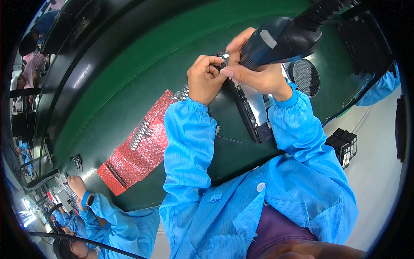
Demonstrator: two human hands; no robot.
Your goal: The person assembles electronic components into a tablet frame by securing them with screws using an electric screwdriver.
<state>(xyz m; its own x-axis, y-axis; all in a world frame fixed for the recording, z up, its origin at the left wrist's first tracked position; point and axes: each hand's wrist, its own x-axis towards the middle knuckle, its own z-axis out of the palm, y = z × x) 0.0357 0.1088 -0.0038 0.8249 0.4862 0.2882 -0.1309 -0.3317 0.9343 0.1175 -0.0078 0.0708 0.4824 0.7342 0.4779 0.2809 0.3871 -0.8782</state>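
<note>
A long dark housing [246,110] with a silvery panel [255,100] along it lies slantwise on the bench, its far end between my hands. My left hand [203,80] is closed in a pinch at that end; what its fingertips hold, if anything, is too small to name. From the right, my right hand [256,78] grips the same end, its thumb in front and its index finger curled behind. A black hood on a ribbed hose [280,41] hangs over my right hand and hides part of it. A small white piece [225,56] shows at the housing's end.
Red bubble wrap [138,162] to the left bears rows of small metallic parts [140,134]. A round dish of small beads [304,77] stands right of my hands. Black blocks [343,144] are stacked beyond the bench edge. At lower left, a co-worker's hand [77,185] rests by the bench.
</note>
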